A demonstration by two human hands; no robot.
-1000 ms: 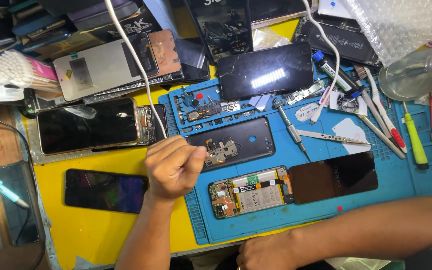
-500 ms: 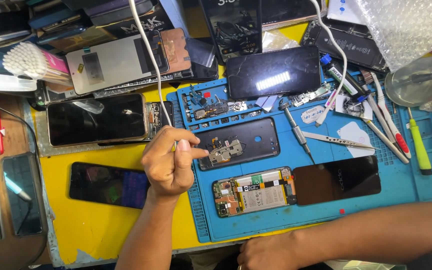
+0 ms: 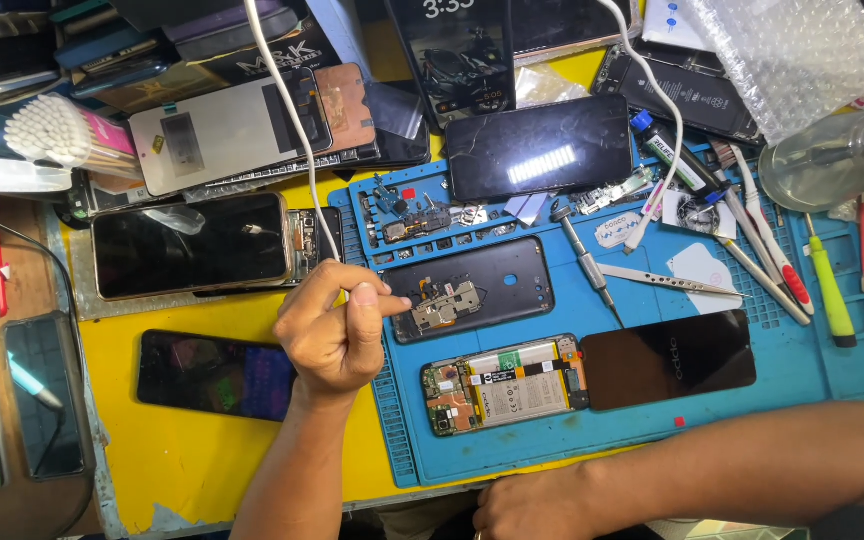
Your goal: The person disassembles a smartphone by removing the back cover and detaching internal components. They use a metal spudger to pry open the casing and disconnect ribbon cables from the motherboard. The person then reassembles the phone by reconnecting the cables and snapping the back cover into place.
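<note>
Head view: left hand (image 3: 337, 335) pinches something too small to identify; right hand (image 3: 527, 508) is cropped, grip unclear.

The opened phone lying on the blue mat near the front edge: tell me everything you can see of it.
The opened phone lies flat, its long side running left to right, on the blue silicone work mat. Its back is off: a pale battery fills the middle, green circuit boards and small metal parts sit at both ends, inside a dark frame. A detached glossy black screen panel lies against its right end. Neither hand touches it; the left hand is up and left of it.
</note>
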